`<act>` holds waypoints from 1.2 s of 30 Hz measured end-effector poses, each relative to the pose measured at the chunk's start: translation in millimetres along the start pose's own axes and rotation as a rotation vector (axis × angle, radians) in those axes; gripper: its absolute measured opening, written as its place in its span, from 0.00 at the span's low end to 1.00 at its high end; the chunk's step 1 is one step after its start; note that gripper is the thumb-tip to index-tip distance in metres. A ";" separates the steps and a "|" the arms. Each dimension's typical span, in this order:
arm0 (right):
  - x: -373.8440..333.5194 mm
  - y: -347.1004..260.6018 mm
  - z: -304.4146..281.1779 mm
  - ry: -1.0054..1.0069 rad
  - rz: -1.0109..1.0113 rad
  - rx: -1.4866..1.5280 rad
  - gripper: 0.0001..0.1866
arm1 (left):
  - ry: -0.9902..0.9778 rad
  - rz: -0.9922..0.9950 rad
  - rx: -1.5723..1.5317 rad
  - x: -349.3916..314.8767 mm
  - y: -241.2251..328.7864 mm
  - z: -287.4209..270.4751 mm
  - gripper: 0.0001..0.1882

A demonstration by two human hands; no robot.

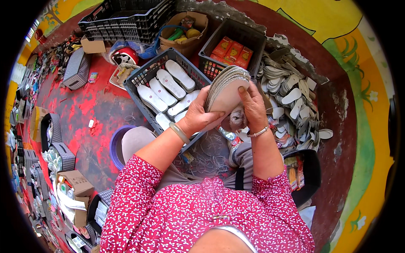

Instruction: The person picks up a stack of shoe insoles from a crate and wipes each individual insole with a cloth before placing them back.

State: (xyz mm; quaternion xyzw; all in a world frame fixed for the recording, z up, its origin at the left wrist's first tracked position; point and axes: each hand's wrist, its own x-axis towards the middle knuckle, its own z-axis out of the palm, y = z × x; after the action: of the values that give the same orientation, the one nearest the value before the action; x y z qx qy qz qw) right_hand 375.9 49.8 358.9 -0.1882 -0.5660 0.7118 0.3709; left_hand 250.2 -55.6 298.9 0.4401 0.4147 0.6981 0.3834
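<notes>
Between my two hands is a thick stack of pale shoe insoles (228,95), held up on edge with the layered rims facing away from me. My left hand (198,111) grips the stack's left side, thumb lying across its face. On the right side my right hand (253,105) closes round it, thumb pressed near the top. A brownish fuzzy roll (237,119) shows just under the stack beside my right hand; whether I hold it I cannot tell. Beyond my left hand stands a dark plastic crate (139,78) with white insoles (171,82) laid in rows.
A large heap of loose insoles (291,97) lies against the wall on the right. Behind stand a black crate (257,44) with orange boxes, a cardboard box (200,36) and stacked black crates (120,27). A purple basin (116,147) sits by my left knee, a black bin (312,173) at my right.
</notes>
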 end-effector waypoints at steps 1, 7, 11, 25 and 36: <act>1.5 4.1 -7.3 -0.027 0.037 -0.042 0.21 | 0.000 0.002 0.018 0.1 -0.9 -0.4 0.38; 6.1 22.6 -21.4 -0.057 0.192 -0.011 0.21 | -0.038 -0.022 0.281 3.1 -1.4 -5.8 0.38; 7.0 21.9 -16.4 -0.031 0.251 0.073 0.21 | -0.026 -0.074 0.377 2.4 5.3 -5.2 0.38; 18.3 -3.3 -52.6 -0.259 0.294 -0.267 0.38 | -0.199 -0.563 -0.013 5.3 23.4 -22.5 0.33; 8.2 4.3 -57.4 -0.148 -0.242 -0.921 0.14 | -0.155 -0.540 0.103 2.2 4.7 -21.3 0.35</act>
State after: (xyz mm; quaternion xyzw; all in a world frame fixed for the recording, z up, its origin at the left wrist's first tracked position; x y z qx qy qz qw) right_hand 408.6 93.7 339.5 -0.2143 -0.8653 0.3501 0.2878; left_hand 228.9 -60.4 298.1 0.3848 0.5211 0.5130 0.5632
